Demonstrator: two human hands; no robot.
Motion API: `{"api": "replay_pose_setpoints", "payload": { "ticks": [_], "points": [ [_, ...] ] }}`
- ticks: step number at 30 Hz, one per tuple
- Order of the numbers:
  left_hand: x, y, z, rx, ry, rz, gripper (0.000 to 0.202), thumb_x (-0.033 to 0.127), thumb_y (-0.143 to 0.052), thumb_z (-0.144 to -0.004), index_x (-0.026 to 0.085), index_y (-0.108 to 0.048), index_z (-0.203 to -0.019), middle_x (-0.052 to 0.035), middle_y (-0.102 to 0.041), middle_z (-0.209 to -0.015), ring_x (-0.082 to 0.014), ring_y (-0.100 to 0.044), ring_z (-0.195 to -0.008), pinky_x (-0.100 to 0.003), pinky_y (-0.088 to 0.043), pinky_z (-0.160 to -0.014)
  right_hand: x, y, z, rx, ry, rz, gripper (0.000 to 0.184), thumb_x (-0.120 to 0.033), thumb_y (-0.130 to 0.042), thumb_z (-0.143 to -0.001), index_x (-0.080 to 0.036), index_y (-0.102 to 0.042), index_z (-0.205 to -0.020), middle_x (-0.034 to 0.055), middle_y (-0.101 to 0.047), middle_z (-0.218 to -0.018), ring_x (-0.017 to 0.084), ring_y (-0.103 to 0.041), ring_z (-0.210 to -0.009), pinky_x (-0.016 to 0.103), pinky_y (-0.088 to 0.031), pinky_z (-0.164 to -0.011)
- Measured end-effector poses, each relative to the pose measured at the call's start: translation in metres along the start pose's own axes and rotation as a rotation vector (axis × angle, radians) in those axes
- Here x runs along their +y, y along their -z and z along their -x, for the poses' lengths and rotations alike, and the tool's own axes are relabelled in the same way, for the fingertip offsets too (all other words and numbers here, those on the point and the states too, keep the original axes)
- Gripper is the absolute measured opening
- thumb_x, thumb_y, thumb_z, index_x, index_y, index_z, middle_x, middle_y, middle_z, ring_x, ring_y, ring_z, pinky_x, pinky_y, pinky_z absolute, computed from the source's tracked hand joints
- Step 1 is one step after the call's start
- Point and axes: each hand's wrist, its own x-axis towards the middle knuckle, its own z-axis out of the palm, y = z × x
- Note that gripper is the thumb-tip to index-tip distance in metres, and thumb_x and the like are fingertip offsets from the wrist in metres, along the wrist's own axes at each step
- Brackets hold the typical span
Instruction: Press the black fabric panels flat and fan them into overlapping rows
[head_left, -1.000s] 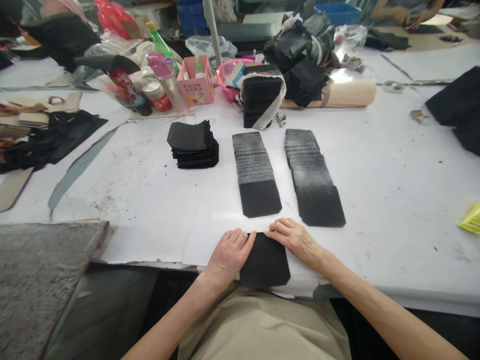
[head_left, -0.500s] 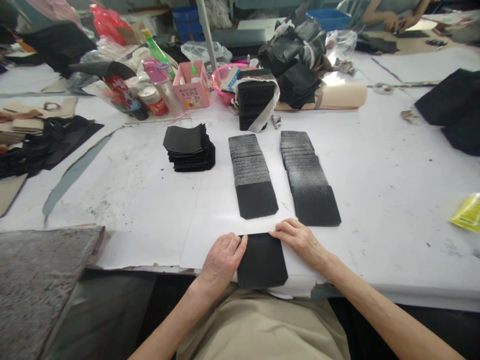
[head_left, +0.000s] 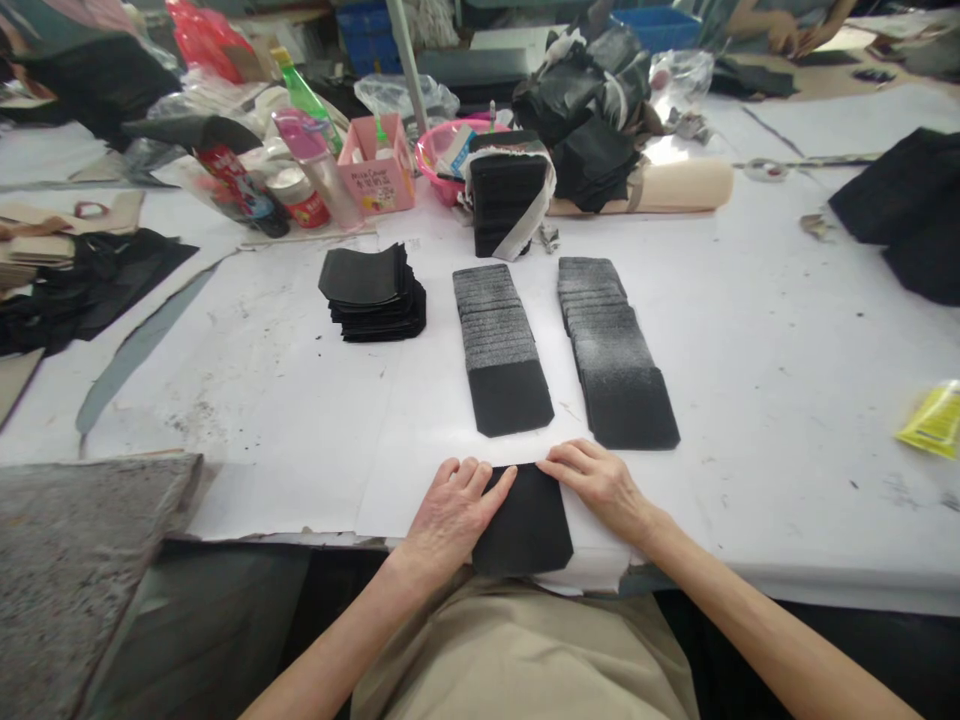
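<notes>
A black leather-like piece (head_left: 523, 525) with cut lower corners lies at the table's front edge. My left hand (head_left: 454, 510) grips its upper left, thumb stretched along the top edge and fingers bent at the side. At the top right corner, my right hand (head_left: 600, 488) pinches the piece with fingers together. Beyond my hands lie two rows of overlapping black pieces, a left row (head_left: 499, 345) and a right row (head_left: 619, 350), their exposed strips greyish and fuzzy. A stack of black pieces (head_left: 375, 292) sits farther left.
A bound black bundle (head_left: 510, 195) stands behind the rows, near a pink basin (head_left: 439, 165) and a pink box (head_left: 377, 165). Bottles and a beige roll (head_left: 681, 187) line the back. A yellow packet (head_left: 932, 420) lies right. Another person's hands (head_left: 795, 38) work across the table.
My left thumb has slid rightward along the top edge of the black piece, and the left fingers have spread a little. My right hand stays at the corner. The view has shifted slightly.
</notes>
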Motion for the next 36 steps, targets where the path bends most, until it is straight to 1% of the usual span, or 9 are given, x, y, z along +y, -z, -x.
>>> {"api": "replay_pose_setpoints", "payload": {
  "ticks": [7,13,21,24,26,29,32,34,36],
  "points": [
    [0.0,0.0,-0.003,-0.02,-0.003,0.015,0.047,0.016,-0.051,-0.093,0.02,-0.044,-0.139,-0.0093,-0.056,-0.109,-0.0249,-0.052,-0.1,-0.04,-0.041,-0.089,-0.002,-0.001,0.0,-0.012,-0.006,-0.009,0.027,-0.015,-0.042,-0.1,-0.017,-0.062,-0.118,0.0086,-0.064,-0.105,0.019,-0.056,-0.1,0.034,-0.052,-0.085],
    [0.003,0.003,-0.009,-0.049,0.003,-0.019,0.052,0.017,-0.05,-0.094,0.026,-0.037,-0.144,-0.0064,-0.055,-0.102,-0.0241,-0.052,-0.094,-0.039,-0.042,-0.08,-0.001,0.001,0.0,-0.048,-0.009,-0.019,0.027,-0.017,-0.042,-0.1,-0.017,-0.062,-0.119,0.0085,-0.064,-0.106,0.019,-0.055,-0.101,0.035,-0.052,-0.087],
    [0.007,0.002,-0.011,-0.051,0.041,-0.055,0.05,0.019,-0.052,-0.094,0.03,-0.04,-0.142,-0.0065,-0.054,-0.102,-0.0238,-0.051,-0.093,-0.037,-0.04,-0.074,0.006,0.006,0.008,-0.071,-0.067,-0.105,0.03,-0.018,-0.042,-0.1,-0.022,-0.06,-0.124,0.0072,-0.062,-0.11,0.019,-0.055,-0.105,0.036,-0.052,-0.091],
    [0.009,0.001,-0.013,-0.049,0.051,-0.063,0.051,0.019,-0.053,-0.094,0.031,-0.04,-0.142,-0.0062,-0.054,-0.102,-0.0237,-0.052,-0.092,-0.037,-0.04,-0.073,0.006,0.007,0.009,-0.039,-0.128,-0.146,0.031,-0.017,-0.04,-0.1,-0.025,-0.06,-0.123,0.0063,-0.061,-0.109,0.018,-0.055,-0.104,0.035,-0.052,-0.09],
    [0.01,0.001,-0.014,-0.051,0.057,-0.072,0.052,0.019,-0.054,-0.093,0.031,-0.04,-0.142,-0.0061,-0.055,-0.101,-0.0238,-0.052,-0.091,-0.037,-0.041,-0.071,0.006,0.006,0.007,-0.033,-0.148,-0.122,0.034,-0.017,-0.039,-0.101,-0.027,-0.059,-0.125,0.0061,-0.06,-0.11,0.018,-0.054,-0.103,0.034,-0.052,-0.089],
    [0.012,0.0,-0.015,-0.036,0.059,-0.088,0.053,0.018,-0.054,-0.093,0.03,-0.04,-0.142,-0.0064,-0.055,-0.099,-0.0242,-0.053,-0.09,-0.037,-0.042,-0.07,0.005,0.004,0.004,-0.091,-0.095,0.005,0.035,-0.019,-0.041,-0.1,-0.029,-0.056,-0.131,0.0067,-0.059,-0.114,0.019,-0.053,-0.105,0.036,-0.05,-0.091],
    [0.011,-0.003,-0.011,0.001,0.057,-0.085,0.051,0.018,-0.053,-0.093,0.027,-0.041,-0.142,-0.0072,-0.056,-0.1,-0.0246,-0.054,-0.092,-0.037,-0.044,-0.071,0.005,0.003,0.005,-0.138,-0.043,0.113,0.036,-0.019,-0.044,-0.099,-0.028,-0.055,-0.133,0.0078,-0.058,-0.119,0.021,-0.052,-0.107,0.038,-0.049,-0.091],
    [0.009,-0.007,-0.004,0.047,0.059,-0.062,0.047,0.016,-0.052,-0.093,0.022,-0.045,-0.139,-0.0088,-0.058,-0.104,-0.0249,-0.055,-0.096,-0.038,-0.046,-0.076,0.005,0.004,0.007,-0.148,-0.037,0.149,0.037,-0.017,-0.045,-0.098,-0.028,-0.055,-0.133,0.0085,-0.057,-0.122,0.022,-0.052,-0.109,0.038,-0.048,-0.091],
    [0.006,-0.013,0.006,0.118,0.068,-0.029,0.042,0.012,-0.051,-0.092,0.015,-0.049,-0.134,-0.0115,-0.059,-0.11,-0.0254,-0.056,-0.103,-0.039,-0.047,-0.084,0.004,0.005,0.011,-0.134,-0.042,0.176,0.038,-0.015,-0.045,-0.098,-0.029,-0.056,-0.132,0.0089,-0.056,-0.125,0.022,-0.052,-0.111,0.038,-0.048,-0.09]
  ]
}}
